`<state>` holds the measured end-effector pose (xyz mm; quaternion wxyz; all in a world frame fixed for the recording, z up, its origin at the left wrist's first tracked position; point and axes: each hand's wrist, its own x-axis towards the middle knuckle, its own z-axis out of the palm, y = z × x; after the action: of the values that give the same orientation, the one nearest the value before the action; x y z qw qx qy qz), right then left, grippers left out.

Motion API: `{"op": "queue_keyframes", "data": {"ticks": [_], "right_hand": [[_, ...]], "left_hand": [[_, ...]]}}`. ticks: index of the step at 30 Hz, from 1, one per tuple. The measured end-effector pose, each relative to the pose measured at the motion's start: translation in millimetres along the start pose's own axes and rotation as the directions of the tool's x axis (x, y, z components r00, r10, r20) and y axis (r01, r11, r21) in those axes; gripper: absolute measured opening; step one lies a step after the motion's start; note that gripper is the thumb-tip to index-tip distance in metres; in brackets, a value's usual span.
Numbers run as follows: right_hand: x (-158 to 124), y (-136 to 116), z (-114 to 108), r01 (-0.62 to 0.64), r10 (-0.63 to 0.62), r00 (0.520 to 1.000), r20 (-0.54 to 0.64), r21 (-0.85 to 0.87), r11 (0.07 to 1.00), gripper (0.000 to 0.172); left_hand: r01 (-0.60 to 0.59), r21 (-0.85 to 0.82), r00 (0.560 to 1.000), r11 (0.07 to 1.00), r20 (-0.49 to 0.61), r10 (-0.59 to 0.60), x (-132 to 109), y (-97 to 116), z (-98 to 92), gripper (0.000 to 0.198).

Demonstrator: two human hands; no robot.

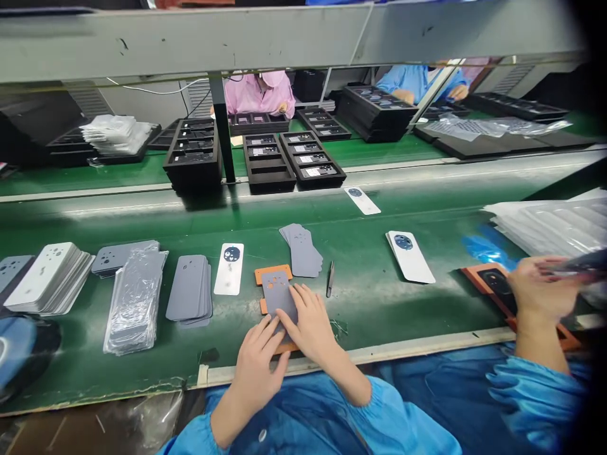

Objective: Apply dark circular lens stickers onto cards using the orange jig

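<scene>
A grey phone-shaped sheet with camera cut-outs lies on an orange fixture at the table's front. My left hand rests over the sheet's lower left part, fingers stretched out. From the right, my right hand lies flat along the sheet's right edge, its fingers extended. Behind the fixture is a fanned pile of grey sheets. Dark tweezers lie to the right of that pile. On the left side lies a white phone-shaped panel with a dark camera circle.
Leftward are a grey sheet stack, a plastic-wrapped stack and a white panel stack. White panels lie to the right. A co-worker's hand is beside another orange fixture. Black trays stand behind.
</scene>
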<state>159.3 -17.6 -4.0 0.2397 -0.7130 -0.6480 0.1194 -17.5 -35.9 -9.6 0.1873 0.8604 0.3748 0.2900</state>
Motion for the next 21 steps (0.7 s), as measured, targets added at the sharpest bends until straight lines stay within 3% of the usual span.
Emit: {"op": "queue_keyframes", "data": {"ticks": [3,7,10,13,15,17,19,21], "right_hand": [[-10,-7,-8,-0.025,0.026,1.0,-0.002,0.152,0.988,0.051],[-15,-34,-35,0.041,-0.044,0.999,-0.004,0.436,0.899,0.044],[-16,-41,-43,0.024,-0.081,0.993,0.088,0.52,0.854,0.04],[-12,-34,-35,-0.059,-0.004,0.992,0.129,0.485,0.873,0.044],[-3,-27,-28,-0.116,0.011,0.981,0.194,0.542,0.832,0.049],[14,-21,-24,-0.193,-0.021,0.954,0.298,0.67,0.717,0.049],[45,-15,-23,-0.27,-0.037,0.931,0.364,0.751,0.602,0.046],[92,-7,-23,-0.318,0.044,0.929,0.368,0.729,0.606,0.045]], "left_hand": [[0.213,-0.339,0.967,0.916,-0.062,-0.247,14,-2,-10.1,0.026],[0.451,-0.704,0.818,0.549,0.079,-0.57,33,-8,-23.3,0.042],[0.485,-0.836,0.727,0.256,0.222,-0.65,40,-14,-28.3,0.054],[0.467,-0.876,0.689,0.124,0.272,-0.671,42,-21,-28.5,0.052],[0.446,-0.89,0.693,0.098,0.274,-0.667,47,-26,-28.5,0.051],[0.447,-0.887,0.711,0.119,0.271,-0.649,56,-35,-30.7,0.053],[0.464,-0.845,0.724,0.264,0.191,-0.663,71,-49,-36.4,0.055],[0.495,-0.683,0.736,0.537,0.001,-0.677,88,-67,-45.2,0.051]]}}
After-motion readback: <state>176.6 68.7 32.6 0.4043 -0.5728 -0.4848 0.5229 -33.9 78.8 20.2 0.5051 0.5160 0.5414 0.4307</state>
